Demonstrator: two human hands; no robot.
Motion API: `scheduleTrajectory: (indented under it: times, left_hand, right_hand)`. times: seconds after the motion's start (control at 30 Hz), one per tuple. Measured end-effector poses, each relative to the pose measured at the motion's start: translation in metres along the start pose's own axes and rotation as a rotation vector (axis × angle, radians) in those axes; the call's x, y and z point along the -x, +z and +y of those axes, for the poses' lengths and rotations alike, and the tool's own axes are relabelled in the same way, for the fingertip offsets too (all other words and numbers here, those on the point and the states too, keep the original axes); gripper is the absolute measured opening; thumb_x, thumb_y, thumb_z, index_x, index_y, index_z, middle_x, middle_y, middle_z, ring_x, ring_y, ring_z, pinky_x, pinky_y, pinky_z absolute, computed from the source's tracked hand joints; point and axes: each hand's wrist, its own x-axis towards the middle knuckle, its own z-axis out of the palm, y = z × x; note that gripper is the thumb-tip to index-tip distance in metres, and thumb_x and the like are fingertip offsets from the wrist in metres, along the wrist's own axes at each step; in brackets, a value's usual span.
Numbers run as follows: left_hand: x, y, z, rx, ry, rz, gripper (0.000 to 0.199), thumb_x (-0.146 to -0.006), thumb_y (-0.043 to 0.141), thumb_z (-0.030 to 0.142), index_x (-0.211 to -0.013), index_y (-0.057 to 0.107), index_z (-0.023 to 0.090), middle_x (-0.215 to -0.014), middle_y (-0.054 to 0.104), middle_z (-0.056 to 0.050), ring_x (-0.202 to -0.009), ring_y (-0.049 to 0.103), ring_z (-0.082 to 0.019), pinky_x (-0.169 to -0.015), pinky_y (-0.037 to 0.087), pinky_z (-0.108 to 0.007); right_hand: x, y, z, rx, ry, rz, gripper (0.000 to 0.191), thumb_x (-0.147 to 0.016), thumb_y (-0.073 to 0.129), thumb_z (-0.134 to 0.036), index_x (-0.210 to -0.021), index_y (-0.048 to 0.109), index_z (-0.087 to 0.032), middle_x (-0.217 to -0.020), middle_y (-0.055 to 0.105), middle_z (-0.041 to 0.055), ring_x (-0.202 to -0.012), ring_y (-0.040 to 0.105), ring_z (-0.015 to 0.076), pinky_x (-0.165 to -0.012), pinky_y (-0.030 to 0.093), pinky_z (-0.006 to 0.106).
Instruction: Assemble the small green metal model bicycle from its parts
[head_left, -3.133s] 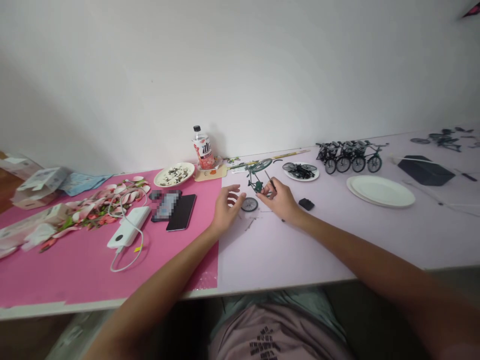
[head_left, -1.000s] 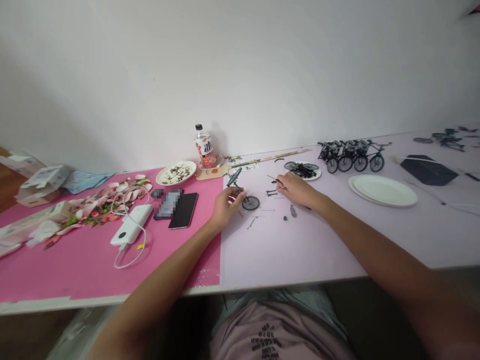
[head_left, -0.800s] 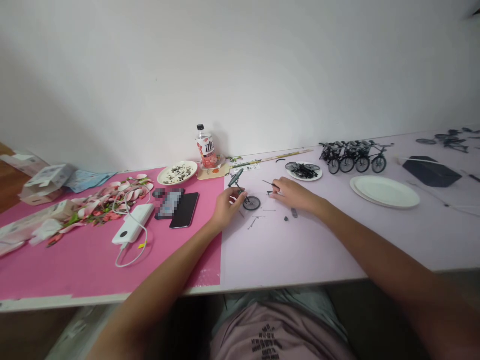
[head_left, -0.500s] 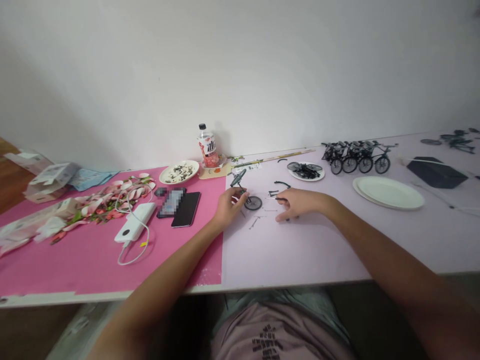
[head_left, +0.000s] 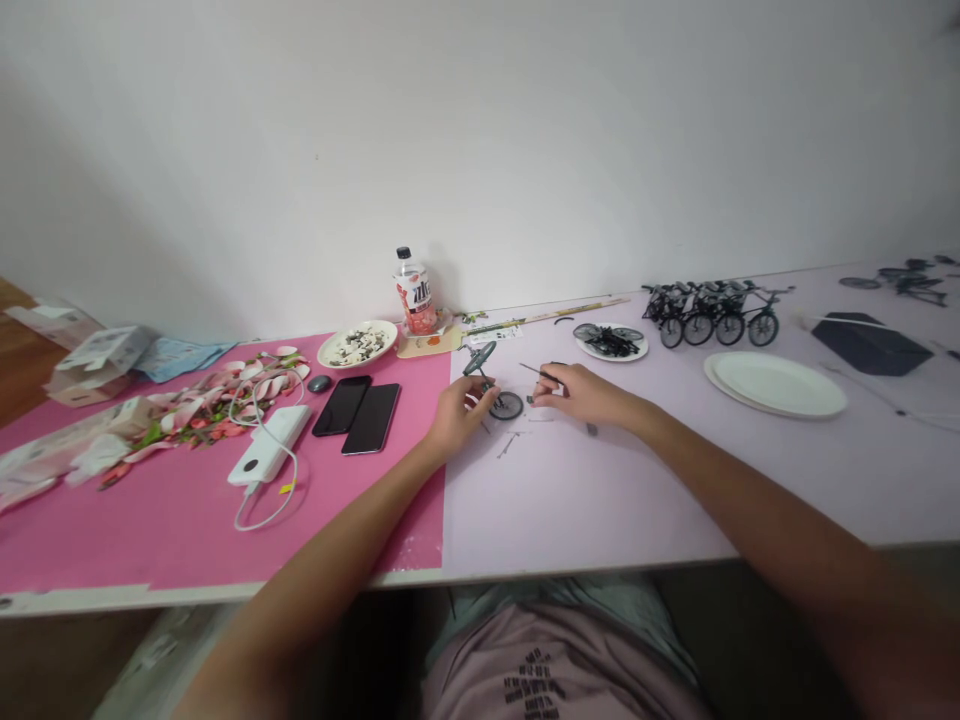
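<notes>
My left hand (head_left: 457,412) grips a partly built miniature bicycle (head_left: 508,405), fingers closed round its middle. One wheel rests low by the tabletop while the other tilts up behind my fingertips. To its right, my right hand (head_left: 579,394) is closed around a small screwdriver (head_left: 551,376), its thin shaft pointing left. A tiny dark part (head_left: 530,400) shows at the fingertips of that hand; its kind is too small to make out. Thin bicycle parts (head_left: 508,445) lie on the table just below the bicycle.
Finished miniature bicycles (head_left: 716,318) stand in a row at the back right. A plate of wheels and black parts (head_left: 641,352) lies nearer, with white plates (head_left: 787,385) further right. Left are two phones (head_left: 371,420), a power bank (head_left: 270,447), a drink bottle (head_left: 417,295) and artificial petals (head_left: 225,395).
My right hand has moved slightly left and up, nearer the bicycle, and a tiny part now shows at its fingertips. The left hand has stayed in place with the bicycle.
</notes>
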Motion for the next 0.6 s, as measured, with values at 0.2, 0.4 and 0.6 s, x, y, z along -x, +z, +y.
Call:
scheduleTrajectory:
  times: [0.2, 0.4, 0.6]
  left_hand:
    - [0.005, 0.001, 0.006, 0.000, 0.002, -0.079, 0.044, -0.092, 0.070, 0.051, -0.117, 0.074, 0.015, -0.108, 0.077, -0.012, -0.083, 0.072, -0.019, -0.075, 0.059, -0.031]
    - [0.010, 0.006, 0.015, 0.064, 0.054, -0.094, 0.040, -0.090, 0.073, 0.048, -0.112, 0.072, 0.014, -0.106, 0.077, -0.012, -0.083, 0.071, -0.020, -0.071, 0.057, -0.030]
    - [0.010, 0.007, 0.014, 0.048, 0.117, -0.084, 0.032, -0.090, 0.073, 0.046, -0.103, 0.073, 0.016, -0.099, 0.077, -0.010, -0.082, 0.070, -0.019, -0.070, 0.056, -0.029]
  right_hand:
    - [0.001, 0.023, -0.006, -0.192, -0.062, 0.224, 0.048, -0.085, 0.073, -0.047, -0.072, 0.031, -0.027, -0.092, 0.079, 0.0067, -0.096, 0.075, 0.0297, -0.078, 0.052, 0.037]
    - [0.002, 0.039, -0.014, -0.175, -0.075, 0.342, 0.055, -0.086, 0.073, -0.049, -0.068, 0.025, -0.027, -0.064, 0.061, -0.0006, -0.091, 0.077, 0.0315, -0.071, 0.050, 0.033]
    - [0.001, 0.044, -0.012, -0.179, -0.093, 0.404, 0.057, -0.085, 0.073, -0.051, -0.069, 0.024, -0.027, -0.063, 0.056, -0.0018, -0.095, 0.077, 0.0312, -0.070, 0.050, 0.031]
